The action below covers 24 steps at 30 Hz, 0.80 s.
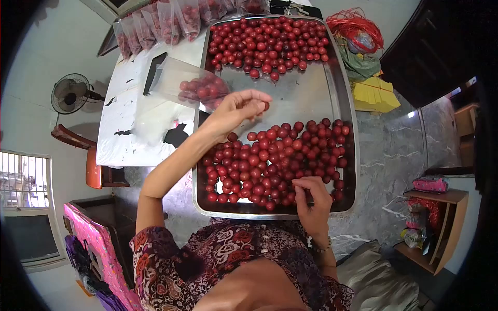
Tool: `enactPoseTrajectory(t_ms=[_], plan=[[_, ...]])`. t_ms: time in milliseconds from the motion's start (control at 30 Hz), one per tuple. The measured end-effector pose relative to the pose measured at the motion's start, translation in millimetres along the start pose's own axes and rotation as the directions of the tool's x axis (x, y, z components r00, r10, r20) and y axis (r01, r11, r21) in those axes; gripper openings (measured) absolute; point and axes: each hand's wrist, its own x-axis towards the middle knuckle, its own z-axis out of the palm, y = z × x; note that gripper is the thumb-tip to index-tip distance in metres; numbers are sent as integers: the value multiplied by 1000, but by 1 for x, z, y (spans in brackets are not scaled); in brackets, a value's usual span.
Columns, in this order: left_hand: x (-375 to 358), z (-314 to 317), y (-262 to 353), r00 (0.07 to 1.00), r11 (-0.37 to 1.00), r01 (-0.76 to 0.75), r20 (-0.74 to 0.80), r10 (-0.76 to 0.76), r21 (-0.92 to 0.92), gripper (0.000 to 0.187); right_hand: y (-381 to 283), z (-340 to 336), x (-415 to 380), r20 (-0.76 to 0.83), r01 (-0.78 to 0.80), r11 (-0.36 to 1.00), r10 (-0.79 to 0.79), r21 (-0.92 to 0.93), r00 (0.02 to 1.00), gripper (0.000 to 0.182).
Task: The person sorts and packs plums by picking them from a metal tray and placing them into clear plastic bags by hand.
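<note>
A large metal tray (332, 98) holds two heaps of small red fruits, one at the far end (267, 44) and one near me (280, 155). My left hand (236, 109) hovers over the tray's middle, holding a clear plastic bag (189, 83) partly filled with red fruits and pinching one red fruit (266, 105) at its fingertips. My right hand (311, 199) rests on the near heap, fingers curled over fruits at the tray's front edge.
Several filled plastic bags (161, 23) lie in a row beyond the tray on a white-covered table (129, 124). Red strings (355, 26) and yellow sheets (373, 93) lie on the floor to the right. A fan (70, 93) and a chair (93, 166) stand at left.
</note>
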Motion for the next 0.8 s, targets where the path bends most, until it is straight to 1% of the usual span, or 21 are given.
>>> enactPoseTrajectory(t_ms=[67, 100, 167, 200, 233, 267, 300, 367, 433, 467, 533, 633, 767, 800], plan=[[13, -6, 6, 977, 946, -175, -73, 202, 272, 23, 0, 1, 0, 4, 29, 1000, -29, -3, 1000, 18], [24, -11, 9, 977, 945, -174, -75, 202, 277, 23, 0, 0, 1, 3, 31, 1000, -31, 2, 1000, 18], [46, -26, 8, 929, 815, -281, -70, 363, 506, 17, 0, 0, 1, 3, 22, 1000, -22, 15, 1000, 18], [53, -26, 13, 912, 755, -243, -121, 392, 609, 17, -1, 0, 1, 4, 21, 1000, -21, 17, 1000, 18], [61, -26, 17, 913, 756, -241, -122, 389, 608, 17, -1, -1, 1, 8, 22, 1000, -22, 17, 1000, 18], [68, -27, 19, 862, 559, -236, -94, 498, 795, 17, -2, -1, 1, 12, 20, 1000, -20, 18, 1000, 18], [75, -28, 20, 808, 327, -196, -36, 588, 925, 18, -1, -1, 1, 16, 11, 1000, -11, 18, 1000, 18], [89, -31, 16, 776, 199, -169, 6, 631, 965, 19, 0, -1, 0, 7, 16, 999, -16, 32, 1000, 18], [99, -32, 11, 772, 115, -139, 35, 635, 984, 20, 0, -2, -1, 12, 2, 999, -3, 38, 1000, 18], [103, -32, 9, 777, 117, -139, 34, 629, 983, 20, 1, -2, -1, 8, 16, 999, -16, 38, 1000, 18], [107, -28, 9, 812, 75, 4, -47, 582, 997, 21, 1, -2, 0, 4, 26, 999, -26, 41, 1000, 18], [113, -32, 7, 828, 45, 35, -54, 558, 998, 21, 1, -2, 0, -9, 44, 998, -43, 49, 999, 17], [112, -35, 5, 826, 43, 11, -33, 563, 999, 21, 2, -2, 0, -3, 43, 998, -42, 41, 999, 17], [107, -32, 6, 804, 49, -39, 3, 594, 998, 22, 2, -2, 0, 0, 44, 998, -44, 38, 999, 17]])
